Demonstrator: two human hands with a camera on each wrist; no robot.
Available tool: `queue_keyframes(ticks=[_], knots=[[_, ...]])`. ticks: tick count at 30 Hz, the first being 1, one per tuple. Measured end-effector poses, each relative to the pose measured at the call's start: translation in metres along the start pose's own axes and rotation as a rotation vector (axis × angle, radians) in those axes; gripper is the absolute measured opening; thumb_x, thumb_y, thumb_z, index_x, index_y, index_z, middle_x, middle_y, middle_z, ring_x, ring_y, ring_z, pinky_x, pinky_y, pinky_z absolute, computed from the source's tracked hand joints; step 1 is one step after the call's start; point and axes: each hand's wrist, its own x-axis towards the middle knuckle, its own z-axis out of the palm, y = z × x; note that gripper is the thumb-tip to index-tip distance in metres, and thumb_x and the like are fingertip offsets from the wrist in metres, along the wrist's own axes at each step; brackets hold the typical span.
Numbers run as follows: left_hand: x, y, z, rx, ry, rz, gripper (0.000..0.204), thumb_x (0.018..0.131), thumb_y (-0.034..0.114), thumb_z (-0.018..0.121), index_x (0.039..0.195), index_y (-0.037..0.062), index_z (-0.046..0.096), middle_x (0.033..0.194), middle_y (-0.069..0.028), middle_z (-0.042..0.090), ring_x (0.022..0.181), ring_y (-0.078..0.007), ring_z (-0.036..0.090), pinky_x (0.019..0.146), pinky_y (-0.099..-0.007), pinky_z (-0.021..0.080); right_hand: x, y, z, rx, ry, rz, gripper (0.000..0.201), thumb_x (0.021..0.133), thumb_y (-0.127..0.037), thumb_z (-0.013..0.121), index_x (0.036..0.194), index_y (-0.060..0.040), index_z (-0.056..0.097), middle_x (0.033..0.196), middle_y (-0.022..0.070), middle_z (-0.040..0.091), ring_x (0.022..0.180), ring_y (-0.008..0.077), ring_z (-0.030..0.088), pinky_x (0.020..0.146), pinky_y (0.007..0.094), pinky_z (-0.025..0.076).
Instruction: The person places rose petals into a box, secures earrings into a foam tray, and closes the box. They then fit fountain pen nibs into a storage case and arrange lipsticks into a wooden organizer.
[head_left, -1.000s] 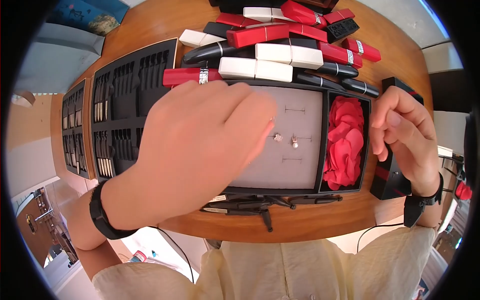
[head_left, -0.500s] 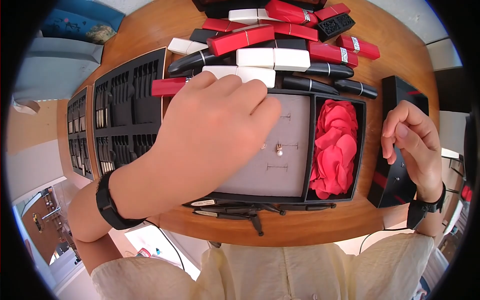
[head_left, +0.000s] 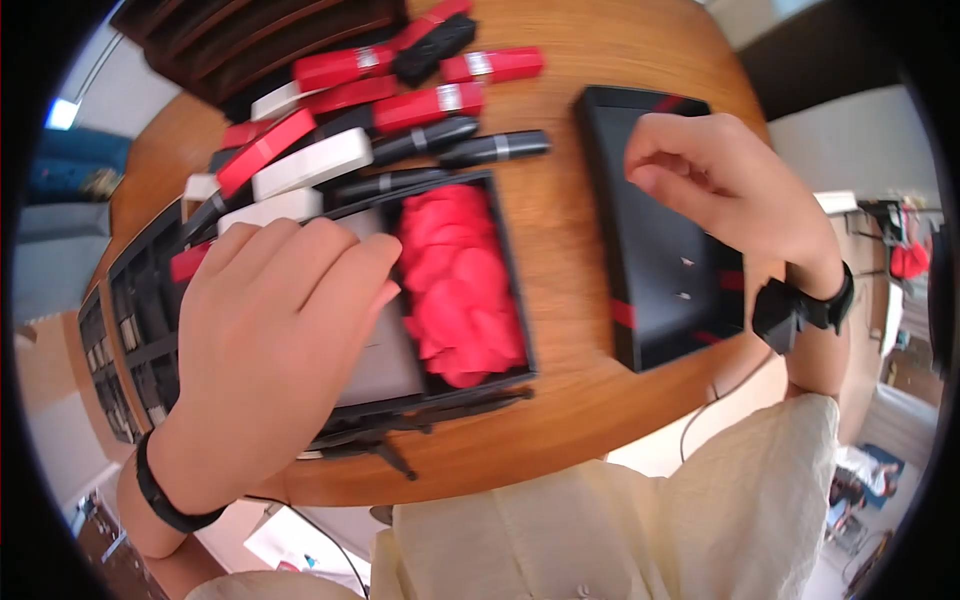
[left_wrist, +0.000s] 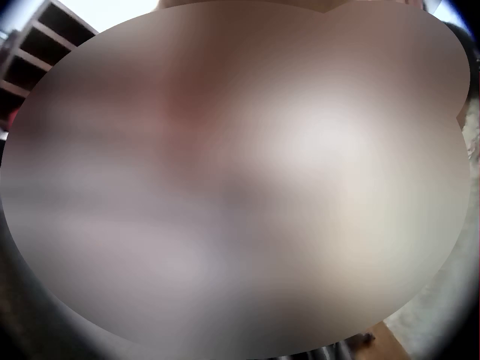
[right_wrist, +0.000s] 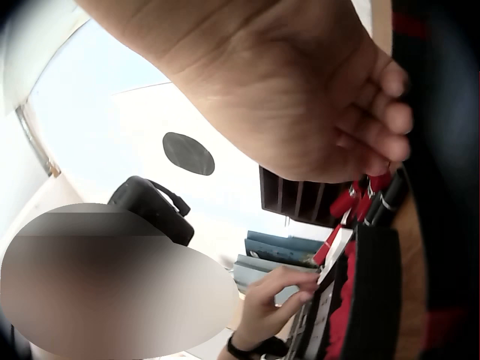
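My left hand (head_left: 285, 330), back upward, covers most of the grey jewellery tray (head_left: 385, 350). Its thumb and forefinger stand slightly apart in the right wrist view, with nothing visible between them. Over the open black box (head_left: 645, 235) is my right hand (head_left: 725, 180), fingers loosely curled, thumb near the forefinger; nothing shows in it. Two tiny shiny pieces (head_left: 686, 262) lie in that box. The right wrist view shows curled fingers (right_wrist: 379, 124) beside a dark surface. Red petals (head_left: 460, 285) fill the tray's right compartment. The left wrist view is mostly blurred.
Red, white and black cases (head_left: 430, 105) lie heaped behind the tray. Slotted black trays (head_left: 150, 330) stand at the left, and a brown rack (head_left: 255, 45) at the back. Dark slim pieces (head_left: 385, 435) lie along the tray's front edge.
The head view has swung right, bringing the black box nearer its middle. My right hand has turned and now lies more level over the box. My left hand covers more of the grey insert.
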Motion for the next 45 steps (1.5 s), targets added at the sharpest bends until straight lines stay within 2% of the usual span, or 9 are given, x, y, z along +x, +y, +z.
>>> queue_keyframes(ticks=[3,4,7,14,26,32,34,43,45], knots=[[0.022,0.026,-0.001,-0.058,-0.032,0.09,0.027,0.075,0.008,0.073,0.1,0.0035,0.066,0.089,-0.0107,0.061,0.079,-0.0291,0.058,0.069,-0.0379,0.043,-0.025,0.029,0.0,-0.388,0.056,-0.137,0.007,0.085,-0.008,0.062,0.084,-0.0023,0.059,0.072,0.0166,0.061,0.072,0.0351,0.06,0.063,0.0411,0.048],[0.028,0.034,0.003,-0.045,-0.02,0.142,0.026,0.074,0.009,0.073,0.098,0.0028,0.066,0.088,-0.009,0.061,0.077,-0.0264,0.057,0.068,-0.0367,0.042,-0.033,0.026,-0.002,-0.466,-0.024,-0.027,0.011,0.083,-0.011,0.065,0.085,-0.0019,0.06,0.075,0.0171,0.063,0.078,0.0381,0.062,0.067,0.0462,0.048],[0.041,0.062,0.017,-0.121,-0.076,0.23,0.024,0.073,0.011,0.069,0.096,0.0032,0.066,0.084,-0.006,0.058,0.074,-0.0232,0.055,0.066,-0.035,0.041,-0.054,0.032,0.0,-0.602,-0.087,0.091,0.015,0.079,-0.008,0.067,0.089,-0.0046,0.055,0.079,0.0131,0.063,0.078,0.0354,0.061,0.066,0.0452,0.046],[0.061,0.115,0.05,-0.13,-0.012,0.343,0.012,0.066,0.011,0.061,0.077,0.0065,0.057,0.072,-0.0033,0.044,0.069,-0.0176,0.049,0.063,-0.03,0.038,-0.063,0.058,0.023,-0.718,0.083,0.017,0.018,0.078,-0.01,0.069,0.085,-0.0042,0.054,0.078,0.012,0.063,0.076,0.0349,0.062,0.063,0.0434,0.047],[0.049,0.083,0.048,-0.115,-0.002,0.194,0.017,0.076,0.014,0.073,0.089,0.008,0.064,0.077,-0.0033,0.052,0.074,-0.0205,0.054,0.066,-0.0331,0.04,-0.067,0.056,0.032,-0.882,0.13,-0.022,0.008,0.07,-0.001,0.067,0.075,-0.0038,0.06,0.065,0.0126,0.063,0.065,0.0287,0.065,0.058,0.034,0.05],[0.04,0.074,0.048,-0.111,-0.022,0.189,0.015,0.078,0.015,0.072,0.088,0.0081,0.063,0.077,-0.0033,0.051,0.073,-0.0208,0.053,0.067,-0.0334,0.04,-0.069,0.039,0.038,-0.997,-0.078,0.14,0.016,0.071,0.003,0.065,0.084,-0.004,0.059,0.075,0.0093,0.061,0.076,0.0275,0.064,0.064,0.0348,0.051],[0.038,0.074,0.047,-0.127,-0.026,0.189,0.015,0.078,0.015,0.072,0.088,0.0081,0.063,0.077,-0.0033,0.051,0.073,-0.0209,0.053,0.067,-0.0334,0.04,-0.069,0.041,0.042,-1.124,-0.012,0.073,0.01,0.073,-0.005,0.069,0.08,-0.0078,0.062,0.073,0.0043,0.063,0.073,0.019,0.066,0.059,0.028,0.049],[0.037,0.074,0.049,-0.124,-0.054,0.228,0.014,0.08,0.016,0.068,0.091,0.0076,0.064,0.087,-0.0034,0.057,0.085,-0.0198,0.054,0.072,-0.0336,0.04,-0.062,0.045,0.045,-1.021,-0.011,0.135,0.012,0.073,0.001,0.064,0.083,-0.0042,0.059,0.074,0.0096,0.062,0.076,0.0267,0.065,0.065,0.034,0.052],[0.043,0.08,0.067,-0.118,0.174,0.409,0.007,0.073,0.014,0.064,0.077,0.0092,0.062,0.077,-0.001,0.052,0.085,-0.0165,0.051,0.069,-0.0299,0.038,-0.059,0.046,0.045,-0.992,0.022,0.123,0.012,0.073,0.001,0.064,0.083,-0.004,0.059,0.075,0.0099,0.062,0.077,0.028,0.065,0.066,0.0351,0.052]])
